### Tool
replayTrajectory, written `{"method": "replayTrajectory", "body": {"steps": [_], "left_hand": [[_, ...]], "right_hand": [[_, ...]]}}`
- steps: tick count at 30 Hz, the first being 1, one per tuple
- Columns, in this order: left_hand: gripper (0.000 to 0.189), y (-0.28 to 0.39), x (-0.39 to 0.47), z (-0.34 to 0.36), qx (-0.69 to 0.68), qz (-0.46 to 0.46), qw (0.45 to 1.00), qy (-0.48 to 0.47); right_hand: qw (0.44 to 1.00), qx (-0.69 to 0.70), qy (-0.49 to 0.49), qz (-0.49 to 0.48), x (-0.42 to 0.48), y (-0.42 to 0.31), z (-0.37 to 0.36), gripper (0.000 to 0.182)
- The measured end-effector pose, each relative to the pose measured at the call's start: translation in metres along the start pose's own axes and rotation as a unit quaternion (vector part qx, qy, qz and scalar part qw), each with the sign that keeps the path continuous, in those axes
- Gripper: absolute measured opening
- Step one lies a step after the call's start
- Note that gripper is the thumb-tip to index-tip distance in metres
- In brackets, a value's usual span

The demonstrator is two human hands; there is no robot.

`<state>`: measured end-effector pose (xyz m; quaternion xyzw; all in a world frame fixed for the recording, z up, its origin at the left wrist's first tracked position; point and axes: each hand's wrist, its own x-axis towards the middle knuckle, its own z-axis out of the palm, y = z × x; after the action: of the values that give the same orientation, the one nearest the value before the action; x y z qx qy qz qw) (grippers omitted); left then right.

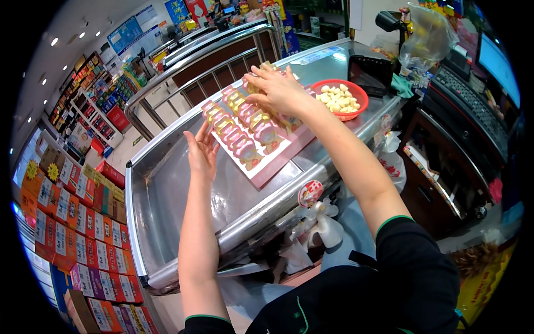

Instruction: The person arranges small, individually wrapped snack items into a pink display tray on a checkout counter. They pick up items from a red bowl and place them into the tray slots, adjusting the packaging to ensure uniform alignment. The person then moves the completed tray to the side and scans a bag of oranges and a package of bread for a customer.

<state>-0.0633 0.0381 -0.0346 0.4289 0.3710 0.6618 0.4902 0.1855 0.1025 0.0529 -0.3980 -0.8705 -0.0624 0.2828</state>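
A pink-edged cardboard display box [273,167] lies at an angle on the stainless steel checkout counter [175,183]. Rows of small pink and yellow wrapped items [235,140] stand in it. My right hand [277,89] is spread palm down over the far part of the rows; its palm hides some items, and whether it presses on them is unclear. By the box's left end, my left hand [202,154] is raised with fingers apart, its fingertips close to or touching the corner. Right of the box sits a red plastic basket [362,100] of pale peeled garlic cloves [338,98].
A black display unit [369,75] stands behind the basket. Farther right are a barcode scanner [388,21], a keyboard [467,96] and a monitor [498,62]. Metal railing [200,60] runs beyond the counter. Stacked cartons [79,217] fill the left; plastic bags [325,225] hang below the front edge.
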Motion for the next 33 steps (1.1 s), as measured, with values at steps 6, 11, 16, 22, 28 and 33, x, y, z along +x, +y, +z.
{"method": "replayTrajectory", "body": {"steps": [6, 11, 16, 22, 28, 33], "left_hand": [[0.087, 0.001, -0.002, 0.001, 0.0, 0.004, 1.0, -0.012], [0.087, 0.001, -0.001, 0.001, 0.001, 0.008, 1.0, -0.014], [0.086, 0.002, -0.001, 0.0, 0.004, 0.008, 1.0, -0.028], [0.085, 0.003, -0.002, 0.003, 0.014, 0.006, 1.0, -0.022], [0.087, 0.001, 0.0, 0.0, 0.022, 0.008, 1.0, -0.02], [0.088, 0.002, -0.003, 0.003, 0.036, -0.003, 0.999, -0.01]], "right_hand": [[0.989, 0.063, 0.091, -0.098, -0.038, -0.024, -0.008, 0.069], [0.983, 0.054, 0.127, -0.124, -0.051, -0.035, 0.003, 0.067], [0.978, 0.082, 0.141, -0.134, -0.049, -0.046, 0.006, 0.055], [0.967, 0.114, 0.175, -0.147, -0.049, -0.043, 0.01, 0.025], [0.955, 0.132, 0.237, -0.122, -0.06, -0.046, 0.009, 0.014], [0.951, 0.179, 0.242, -0.076, -0.066, -0.041, 0.017, 0.011]]}}
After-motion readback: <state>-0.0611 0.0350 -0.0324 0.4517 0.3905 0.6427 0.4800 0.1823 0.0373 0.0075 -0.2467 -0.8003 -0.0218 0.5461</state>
